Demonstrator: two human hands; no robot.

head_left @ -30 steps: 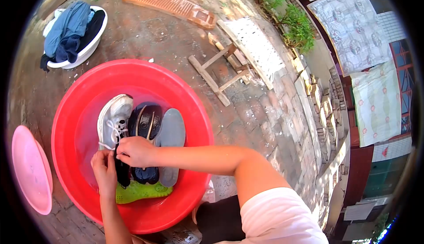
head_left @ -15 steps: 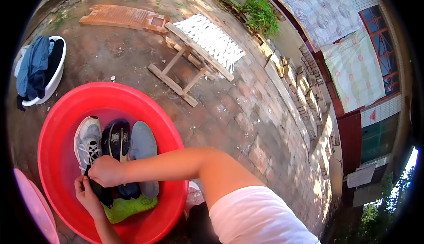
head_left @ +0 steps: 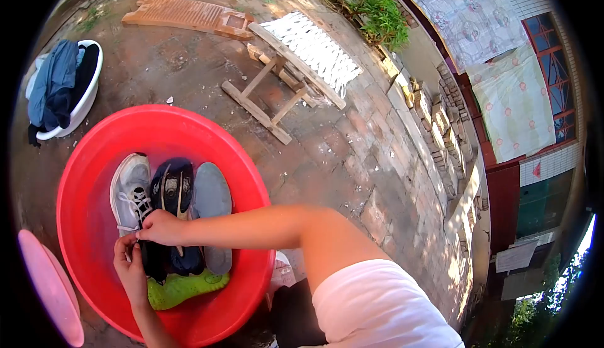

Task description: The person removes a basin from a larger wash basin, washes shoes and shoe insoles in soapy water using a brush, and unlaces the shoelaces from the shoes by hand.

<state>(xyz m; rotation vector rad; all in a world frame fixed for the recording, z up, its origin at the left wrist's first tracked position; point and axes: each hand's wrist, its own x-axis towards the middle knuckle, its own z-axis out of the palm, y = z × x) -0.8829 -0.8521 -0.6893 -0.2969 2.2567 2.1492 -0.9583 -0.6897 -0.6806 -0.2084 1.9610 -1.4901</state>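
A white-and-grey sneaker [head_left: 130, 184] with white laces lies in a red basin [head_left: 82, 253], its dark ankle opening towards me. My right hand [head_left: 162, 227] is closed in a pinch at the lower end of its lacing. Just below and to the left, my left hand [head_left: 130, 267] pinches at the same spot, the fingertips of both hands meeting. The lace seems to be between them, though the pinched part is mostly hidden. Beside the sneaker are a black-and-beige shoe [head_left: 173, 184] and a grey shoe [head_left: 212, 190], sole up. A lime-green shoe [head_left: 185, 291] lies below them.
A white tub [head_left: 88, 99] of dark clothes stands at the upper left, a pink basin [head_left: 47, 285] at the lower left. Beyond the red basin are a wooden washboard [head_left: 185, 16] and a tipped stool [head_left: 277, 90] with white webbing. Stacked bricks [head_left: 440, 128] line the right.
The view has shifted slightly, moving the scene mostly right and up. My left fingers have come up to meet my right fingertips at the sneaker's lacing. The shoes keep their arrangement.
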